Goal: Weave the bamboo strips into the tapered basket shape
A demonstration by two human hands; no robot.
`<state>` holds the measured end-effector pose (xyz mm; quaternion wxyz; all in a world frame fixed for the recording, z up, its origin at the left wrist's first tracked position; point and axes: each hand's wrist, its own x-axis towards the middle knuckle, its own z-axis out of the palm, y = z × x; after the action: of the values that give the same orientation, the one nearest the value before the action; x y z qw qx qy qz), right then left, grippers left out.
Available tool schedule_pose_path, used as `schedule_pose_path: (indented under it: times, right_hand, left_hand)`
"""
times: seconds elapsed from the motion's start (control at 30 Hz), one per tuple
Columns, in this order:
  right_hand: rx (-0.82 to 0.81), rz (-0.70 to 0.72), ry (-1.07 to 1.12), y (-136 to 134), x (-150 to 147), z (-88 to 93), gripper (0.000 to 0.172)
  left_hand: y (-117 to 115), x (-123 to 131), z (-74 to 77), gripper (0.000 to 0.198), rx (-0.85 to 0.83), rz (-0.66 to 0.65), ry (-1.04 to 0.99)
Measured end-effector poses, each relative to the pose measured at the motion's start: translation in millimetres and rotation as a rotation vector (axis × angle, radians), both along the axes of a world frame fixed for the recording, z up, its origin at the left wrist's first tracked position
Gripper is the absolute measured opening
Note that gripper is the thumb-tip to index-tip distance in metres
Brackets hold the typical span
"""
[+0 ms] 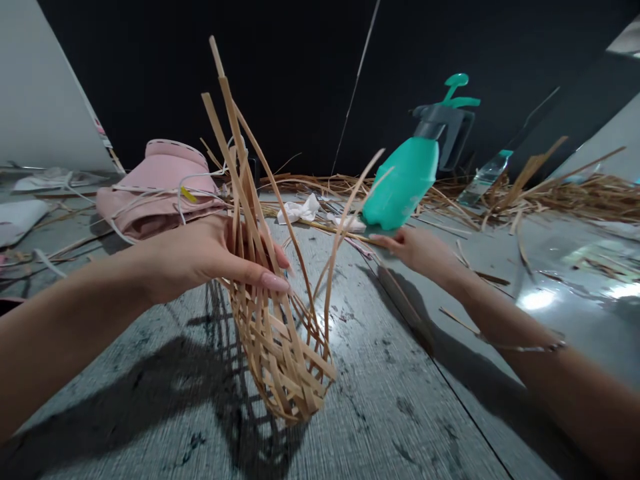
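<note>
My left hand [210,257] is closed around the upright strips of a partly woven basket [283,363], its thumb lying across them. The basket tilts, its rounded woven end low and toward me. Long loose strips [227,127] rise above my grip, and others fan out to the right. On the right, my right hand [407,247] reaches forward to the table, with its fingertips pinched at the end of a thin tan strip [325,228]. A green spray bottle [400,183] with a grey head stands just behind that hand, leaning to the right.
A pink cloth item [165,177] with a white cord lies at the left. Crumpled white tissue [300,209] sits mid-table. Many loose strips [555,190] are heaped along the dark wall, beside a clear plastic bottle [485,179]. A seam [453,387] crosses the grey surface.
</note>
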<state>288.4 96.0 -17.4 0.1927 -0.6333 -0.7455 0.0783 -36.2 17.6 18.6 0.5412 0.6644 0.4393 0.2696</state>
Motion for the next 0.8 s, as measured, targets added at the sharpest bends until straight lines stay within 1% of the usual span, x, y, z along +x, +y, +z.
schedule_pose_path:
  times: [0.03,0.1,0.13,0.17,0.2,0.23,0.27,0.3,0.37,0.43,0.47,0.53,0.63,0.7,0.73,0.8]
  right_hand:
    - [0.082,-0.029,0.021,-11.6,-10.0,8.1,0.047]
    - [0.238,-0.015,0.099,-40.6,-33.1,23.9,0.045]
    - [0.255,0.105,0.241,-56.2,-45.1,30.0,0.044]
    - [0.156,0.255,0.386,-71.2,-56.4,34.2,0.044]
    - [0.024,0.379,0.472,-84.6,-66.6,36.7,0.044]
    - [-0.092,0.445,0.484,-95.4,-75.0,37.5,0.043]
    - [-0.171,0.433,0.43,-103.2,-81.6,37.1,0.043]
    - [-0.2,0.393,0.371,-108.1,-86.2,36.1,0.042]
    - [-0.224,0.306,0.235,-110.4,-91.3,33.9,0.044]
    - [-0.198,0.255,0.13,-107.1,-94.2,33.3,0.044]
    - [-0.179,0.267,0.104,-104.9,-95.9,33.6,0.043]
    - [-0.127,0.362,0.106,-102.0,-101.2,34.8,0.034]
    - [-0.008,0.517,0.181,-102.3,-112.5,35.5,0.02]
    - [0.018,0.581,0.289,-103.9,-119.0,34.8,0.015]
    - [-0.012,0.61,0.363,-104.4,-121.1,34.4,0.014]
    - [-0.172,0.665,0.522,-103.8,-123.0,33.8,0.015]
  left_hand:
    - [0.3,-0.2,0.1,0.016,-0.003,-0.001,0.001]
    - [1.3,-0.8,-0.3,0.016,-0.003,-0.008,-0.002]
    - [1.8,-1.1,-0.7,0.016,0.002,-0.014,-0.008]
    - [2.4,-1.4,-1.2,0.016,0.009,-0.019,-0.013]
    - [2.8,-1.7,-1.8,0.016,0.015,-0.02,-0.017]
    - [3.1,-2.1,-2.3,0.016,0.02,-0.021,-0.016]
    - [3.2,-2.4,-2.8,0.016,0.027,-0.023,-0.011]
    - [3.2,-2.8,-3.0,0.017,0.032,-0.024,-0.005]
    - [2.8,-3.4,-3.0,0.018,0.034,-0.033,0.001]
    - [2.4,-3.8,-2.6,0.018,0.033,-0.05,-0.013]
    - [2.3,-4.0,-2.3,0.017,0.031,-0.062,-0.024]
    - [2.4,-4.1,-2.3,0.016,0.034,-0.097,-0.045]
    - [2.7,-4.5,-3.8,0.013,0.031,-0.122,-0.084]
    - [2.6,-5.3,-5.4,0.012,0.021,-0.119,-0.11]
    - [2.4,-5.9,-6.1,0.012,0.021,-0.121,-0.115]
    - [1.7,-7.2,-7.0,0.012,0.03,-0.13,-0.109]
